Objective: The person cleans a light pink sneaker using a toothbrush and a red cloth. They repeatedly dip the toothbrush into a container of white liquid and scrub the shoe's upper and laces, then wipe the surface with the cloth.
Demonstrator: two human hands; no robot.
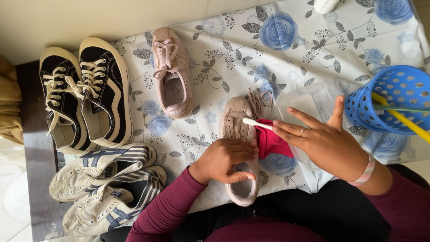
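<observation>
- Pink sneaker (236,130) lies on the floral-clothed surface (313,54) before the person; probably light, soft-sided, best gripped across its middle.
- Left hand (226,159) clasps it there.
- Right hand (320,139) pinches a white toothbrush (256,123) and magenta cloth (271,142) against it.

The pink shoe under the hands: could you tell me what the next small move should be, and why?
Probably a short stroke of the white brush along the side of the pink shoe. The right hand holds the brush with a red cloth, its head already lying on the shoe's upper, while the left hand presses the shoe down on the floral tablecloth.
</observation>
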